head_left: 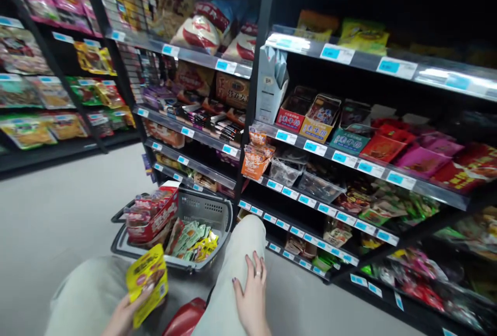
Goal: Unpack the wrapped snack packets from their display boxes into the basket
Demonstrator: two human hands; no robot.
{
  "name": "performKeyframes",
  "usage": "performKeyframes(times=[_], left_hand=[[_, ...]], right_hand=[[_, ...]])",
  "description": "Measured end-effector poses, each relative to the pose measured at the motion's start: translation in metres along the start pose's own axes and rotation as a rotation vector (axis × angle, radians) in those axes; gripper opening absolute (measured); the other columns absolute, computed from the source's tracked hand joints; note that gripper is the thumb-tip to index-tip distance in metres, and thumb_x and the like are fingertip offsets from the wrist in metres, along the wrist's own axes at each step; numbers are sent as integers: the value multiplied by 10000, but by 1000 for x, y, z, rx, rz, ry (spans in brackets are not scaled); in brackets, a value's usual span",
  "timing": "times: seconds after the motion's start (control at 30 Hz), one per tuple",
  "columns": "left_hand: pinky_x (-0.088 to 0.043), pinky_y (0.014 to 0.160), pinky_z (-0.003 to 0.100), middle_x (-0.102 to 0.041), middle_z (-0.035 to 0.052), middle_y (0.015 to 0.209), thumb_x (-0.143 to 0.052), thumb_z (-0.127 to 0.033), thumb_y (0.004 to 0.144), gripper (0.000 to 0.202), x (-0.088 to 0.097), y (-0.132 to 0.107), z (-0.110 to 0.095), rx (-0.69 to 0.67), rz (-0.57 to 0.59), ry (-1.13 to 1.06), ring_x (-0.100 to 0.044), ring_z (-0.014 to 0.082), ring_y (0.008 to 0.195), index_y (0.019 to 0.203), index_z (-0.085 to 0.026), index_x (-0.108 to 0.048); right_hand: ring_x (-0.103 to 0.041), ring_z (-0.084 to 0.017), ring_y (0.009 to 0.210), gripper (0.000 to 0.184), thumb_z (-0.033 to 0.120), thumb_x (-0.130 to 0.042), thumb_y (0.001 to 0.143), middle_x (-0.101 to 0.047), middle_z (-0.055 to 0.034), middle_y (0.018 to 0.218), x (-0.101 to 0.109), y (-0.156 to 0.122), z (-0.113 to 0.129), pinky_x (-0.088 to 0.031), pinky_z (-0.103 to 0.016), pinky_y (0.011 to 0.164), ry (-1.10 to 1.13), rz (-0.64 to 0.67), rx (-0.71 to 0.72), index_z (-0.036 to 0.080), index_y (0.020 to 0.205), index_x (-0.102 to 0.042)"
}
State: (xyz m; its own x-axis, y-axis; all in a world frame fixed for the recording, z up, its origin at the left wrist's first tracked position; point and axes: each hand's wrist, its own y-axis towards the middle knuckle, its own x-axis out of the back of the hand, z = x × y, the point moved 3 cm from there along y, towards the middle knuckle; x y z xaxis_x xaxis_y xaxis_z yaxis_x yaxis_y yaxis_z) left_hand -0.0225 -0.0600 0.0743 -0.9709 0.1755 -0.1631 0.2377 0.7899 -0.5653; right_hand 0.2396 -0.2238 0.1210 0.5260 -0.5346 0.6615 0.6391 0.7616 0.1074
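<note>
My left hand [125,313] is closed around a yellow snack packet [147,281] with a red picture, held low over my left thigh. My right hand [251,292] lies flat with fingers spread on my right knee, holding nothing; a ring shows on one finger. Just ahead on the floor stands a grey shopping basket [212,210]. It holds a red display box of snack packs [152,214] and several green and yellow sachets [192,240].
Black store shelves [349,162] full of snack boxes and bags, with blue price tags, rise to my right and ahead. More shelving [46,92] lines the left across a grey floor aisle [50,212]. A red object [185,318] sits between my legs.
</note>
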Motion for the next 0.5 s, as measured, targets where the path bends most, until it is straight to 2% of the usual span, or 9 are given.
performKeyframes(times=[0.07,0.13,0.27,0.4,0.5], left_hand=[[-588,660,425,-748,20,697,-758,-638,402,484,15,2,-2,16,-39,-105,-705,316,694,685,-257,-662],[-586,677,443,-755,12,761,-719,-628,491,412,21,0,-4,6,-28,-154,-707,319,749,679,-267,-655],[-577,695,430,-723,-11,615,-721,-565,500,345,13,-4,-6,2,19,-90,-702,291,666,622,-254,-637],[-550,572,346,-668,2,519,-766,-467,417,364,3,3,-5,50,-112,-64,-674,266,583,608,-209,-596],[-532,547,335,-661,9,532,-744,-399,483,310,2,9,-4,68,-208,-18,-679,286,619,663,-188,-607]], right_hand=[[-261,-329,1349,536,326,-554,772,-369,-44,1449,-7,5,-8,-295,-510,1086,4,6,-18,257,1301,-502],[-298,-334,1329,523,321,-556,761,-394,-44,1430,-13,12,-12,-311,-507,1075,7,-4,-24,264,1279,-522],[-345,-349,1295,504,341,-546,760,-417,-50,1409,-20,24,-16,-336,-515,1049,-15,8,-15,271,1259,-538],[-362,-323,1281,509,345,-505,788,-399,-64,1419,-29,30,-11,-339,-483,1047,-90,95,6,229,1284,-513],[-342,-300,1294,513,330,-501,794,-388,-51,1427,-37,31,0,-326,-464,1056,-134,167,30,233,1298,-493]])
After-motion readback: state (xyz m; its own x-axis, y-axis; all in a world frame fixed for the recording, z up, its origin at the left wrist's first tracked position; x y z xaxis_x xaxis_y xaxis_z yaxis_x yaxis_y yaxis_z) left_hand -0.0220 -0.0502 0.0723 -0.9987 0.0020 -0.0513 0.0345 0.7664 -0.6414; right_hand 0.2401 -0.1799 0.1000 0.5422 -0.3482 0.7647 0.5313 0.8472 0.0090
